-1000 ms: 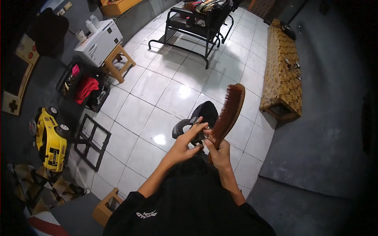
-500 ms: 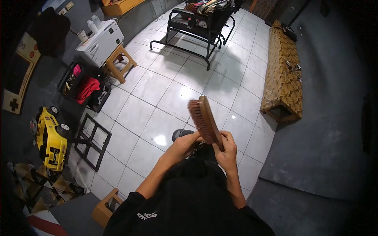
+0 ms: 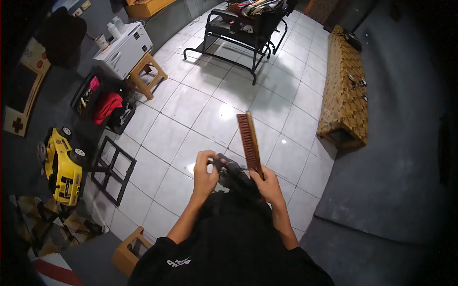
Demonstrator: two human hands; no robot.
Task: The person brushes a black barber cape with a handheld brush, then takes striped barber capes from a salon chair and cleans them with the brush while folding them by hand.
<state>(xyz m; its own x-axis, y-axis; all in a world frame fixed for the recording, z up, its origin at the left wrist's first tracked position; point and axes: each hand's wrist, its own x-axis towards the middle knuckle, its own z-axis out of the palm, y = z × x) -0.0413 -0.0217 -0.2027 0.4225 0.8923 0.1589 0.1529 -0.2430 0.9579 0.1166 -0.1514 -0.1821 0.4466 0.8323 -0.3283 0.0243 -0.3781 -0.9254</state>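
Observation:
My right hand (image 3: 268, 184) is closed around the handle end of a long wooden brush (image 3: 249, 140). The brush stands nearly upright, its reddish-brown bristles facing left. My left hand (image 3: 205, 172) is off the brush, with curled fingers and a gap between fingers and thumb; nothing shows in it. Just to its right, between my hands, is a dark footwear-like shape (image 3: 233, 170), partly hidden and blurred. Whether the left fingertips touch it, I cannot tell.
A black metal-framed chair (image 3: 229, 35) bearing cloth stands ahead. Along the right lies a woven bench (image 3: 344, 90). To the left are a yellow toy car (image 3: 62, 167), a black frame (image 3: 112, 171), a tan stool (image 3: 147, 76) and a white cabinet (image 3: 124, 51).
My left hand has come away from the brush and moved left. The brush has turned more upright in my right hand. The dark shape between my hands shows more.

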